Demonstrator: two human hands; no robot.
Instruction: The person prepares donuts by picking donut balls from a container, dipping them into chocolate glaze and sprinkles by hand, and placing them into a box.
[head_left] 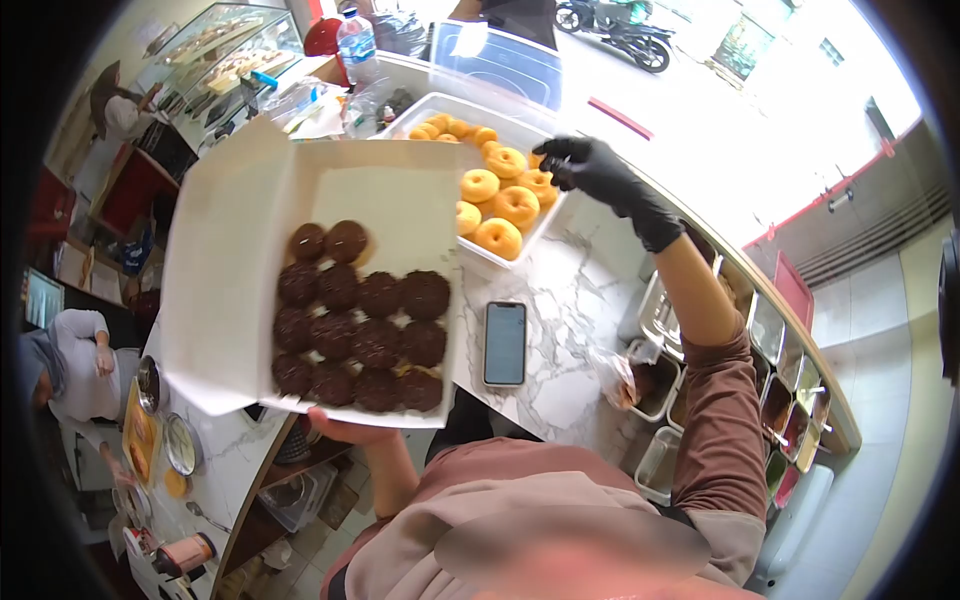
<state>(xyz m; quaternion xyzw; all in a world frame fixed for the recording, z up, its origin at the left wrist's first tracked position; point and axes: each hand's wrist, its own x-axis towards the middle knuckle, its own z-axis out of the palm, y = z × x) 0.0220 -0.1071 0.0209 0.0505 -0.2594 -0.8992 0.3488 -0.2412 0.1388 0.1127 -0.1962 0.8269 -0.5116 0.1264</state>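
A white cardboard box [385,190] with its lid [225,280] folded out to the left is held up in front of me. My left hand [350,428] grips its near bottom edge from below, mostly hidden under it. Several chocolate-covered doughnuts [375,335] sit in rows in the box, and the far right part of its floor is bare. My right hand [600,182], in a black glove, hovers at the right edge of a clear plastic tub [507,262] of plain ring doughnuts [517,206]. Its fingers are apart and I see nothing in them.
A phone [505,344] lies on the marble counter [570,300]. Metal topping containers [660,465] line the right, beside a plastic bag [615,378]. A water bottle [357,48] and a tub lid [500,65] stand behind. Other people [85,370] work at the left.
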